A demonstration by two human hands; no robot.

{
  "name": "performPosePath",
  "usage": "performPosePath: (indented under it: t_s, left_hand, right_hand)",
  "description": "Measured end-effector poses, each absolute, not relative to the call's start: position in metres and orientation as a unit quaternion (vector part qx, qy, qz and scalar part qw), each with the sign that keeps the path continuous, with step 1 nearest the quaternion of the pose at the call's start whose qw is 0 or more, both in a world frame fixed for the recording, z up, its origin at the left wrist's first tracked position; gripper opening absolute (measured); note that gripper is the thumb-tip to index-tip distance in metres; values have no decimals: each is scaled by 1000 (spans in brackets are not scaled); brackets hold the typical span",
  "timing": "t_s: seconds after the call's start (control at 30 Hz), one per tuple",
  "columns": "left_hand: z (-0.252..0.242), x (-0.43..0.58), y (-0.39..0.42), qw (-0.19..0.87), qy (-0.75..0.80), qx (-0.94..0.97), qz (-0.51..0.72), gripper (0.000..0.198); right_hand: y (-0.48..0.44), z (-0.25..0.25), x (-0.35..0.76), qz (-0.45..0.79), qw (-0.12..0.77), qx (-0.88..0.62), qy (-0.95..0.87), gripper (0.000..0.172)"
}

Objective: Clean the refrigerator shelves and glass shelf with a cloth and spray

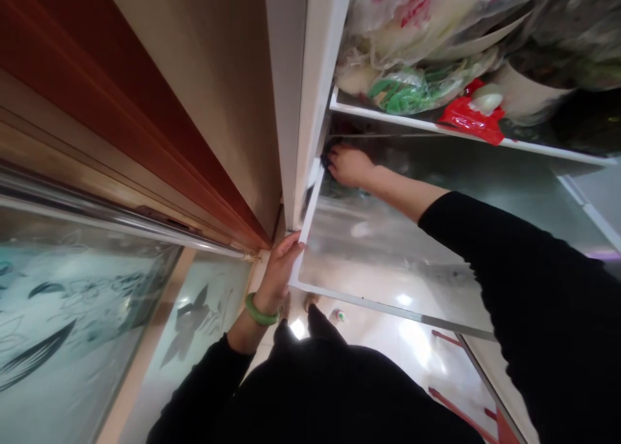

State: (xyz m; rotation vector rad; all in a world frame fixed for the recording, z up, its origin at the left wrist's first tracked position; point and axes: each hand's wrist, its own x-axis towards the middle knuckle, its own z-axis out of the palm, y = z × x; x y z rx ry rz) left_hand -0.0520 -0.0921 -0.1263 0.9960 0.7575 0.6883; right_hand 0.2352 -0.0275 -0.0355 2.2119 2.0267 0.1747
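Observation:
A glass shelf with a white rim sticks out of an open fridge. My left hand, with a green bangle on the wrist, is closed on the shelf's front left corner. My right hand reaches deep over the glass to its back left corner. Its fingers are curled on a small dark thing, which looks like a cloth pressed against the fridge wall. Black sleeves cover both arms.
On the shelf above lie a bag of green beans, a red packet and white plastic bags. The fridge's white side wall, wooden trim and a frosted glass door are to the left. Red stool legs stand on the shiny floor.

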Motion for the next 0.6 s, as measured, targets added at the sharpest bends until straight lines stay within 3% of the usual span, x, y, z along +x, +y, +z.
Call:
performPosePath:
  t_s: [0.2,0.43,0.6]
  left_hand:
    - [-122,-51,-92,766,338,448,314,34]
    - [-120,-49,-91,752,364,445,323,34]
    - [-121,-49,-93,755,357,449,318,34]
  right_hand:
    - [-67,-39,228,42,25,613,789,52]
    - [-13,-37,249,75,75,738,666,50]
    - [-89,-29,196,25,18,602,798,43]
